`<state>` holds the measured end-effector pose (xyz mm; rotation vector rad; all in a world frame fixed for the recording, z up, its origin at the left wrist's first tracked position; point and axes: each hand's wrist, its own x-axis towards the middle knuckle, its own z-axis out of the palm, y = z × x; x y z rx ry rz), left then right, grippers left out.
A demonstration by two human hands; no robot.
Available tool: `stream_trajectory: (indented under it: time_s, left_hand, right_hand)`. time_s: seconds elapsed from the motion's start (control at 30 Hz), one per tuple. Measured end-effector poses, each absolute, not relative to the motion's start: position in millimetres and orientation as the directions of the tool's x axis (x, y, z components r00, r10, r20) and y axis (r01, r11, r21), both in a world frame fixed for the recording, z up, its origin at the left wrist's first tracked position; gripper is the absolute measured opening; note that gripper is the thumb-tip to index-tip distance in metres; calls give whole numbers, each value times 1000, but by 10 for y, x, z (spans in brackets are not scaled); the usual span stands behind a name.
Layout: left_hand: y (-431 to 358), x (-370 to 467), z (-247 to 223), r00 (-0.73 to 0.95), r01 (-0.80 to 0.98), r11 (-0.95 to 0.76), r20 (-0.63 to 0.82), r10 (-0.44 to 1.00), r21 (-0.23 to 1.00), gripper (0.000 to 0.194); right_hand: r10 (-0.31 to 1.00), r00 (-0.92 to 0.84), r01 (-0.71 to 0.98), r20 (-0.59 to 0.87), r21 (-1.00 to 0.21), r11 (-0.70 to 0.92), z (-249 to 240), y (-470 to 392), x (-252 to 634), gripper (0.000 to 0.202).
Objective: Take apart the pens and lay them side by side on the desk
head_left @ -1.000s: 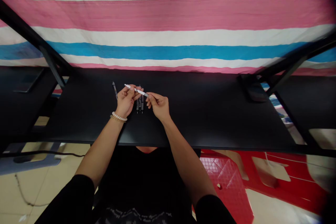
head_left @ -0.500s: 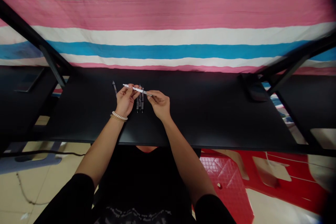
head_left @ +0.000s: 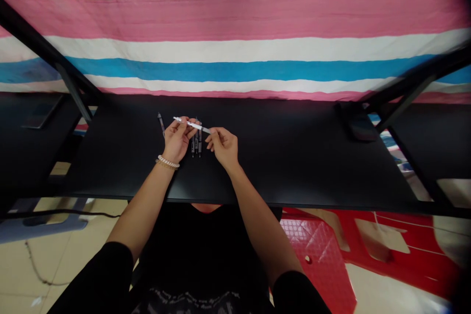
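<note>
Above the black table (head_left: 294, 167) I hold a slim white pen (head_left: 194, 126), tilted down to the right, between both hands. My left hand (head_left: 176, 140) pinches its white barrel near the left end. At the grey right end, the thumb and fingertips of my right hand (head_left: 223, 147) close on the pen. Several dark grey pens (head_left: 196, 146) lie side by side beneath and between my hands, their upper ends partly covered by my left fingers. A single grey pen (head_left: 161, 122) rests to the left of my left hand, its lower part hidden.
A dark flat object (head_left: 358, 125) lies at the table's right end beside a black frame leg (head_left: 397, 100). Behind the table hangs a striped sheet (head_left: 235, 71). Below on the right stands a red plastic stool (head_left: 316, 255). Another dark slab (head_left: 42, 113) is at far left.
My right hand has shifted its hold slightly; its lower fingers now show more spread below the pen. The left hand and the pens on the table are almost unmoved.
</note>
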<state>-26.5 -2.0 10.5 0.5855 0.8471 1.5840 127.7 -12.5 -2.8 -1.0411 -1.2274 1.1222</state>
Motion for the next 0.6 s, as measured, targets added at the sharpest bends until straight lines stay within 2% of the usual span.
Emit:
stream_trajectory:
  time_s: [0.07,0.13,0.3,0.47,0.6]
  left_hand:
    - [-21,-265,106,-188,-620,-57,-78,979,783,22]
    - [-20,-266,106,-189,-624,-58,-79,979,779,22]
    - [-8,-276,90,-183,-612,-64,-62,981,788,24]
    - [59,-376,72,-328,-616,-153,-76,942,773,23]
    - [86,-420,66,-386,-625,-192,-87,918,756,21]
  right_hand:
    - [979,39,-32,201,-979,203,-20,-132,1281,35]
    - [972,42,-53,230,-971,232,-19,-133,1281,42]
    - [989,-12,-89,145,-986,144,-43,-131,1261,45]
    - [972,121,-120,201,-969,215,-34,-114,1298,38]
    - [974,114,-137,195,-968,210,-28,-104,1317,37]
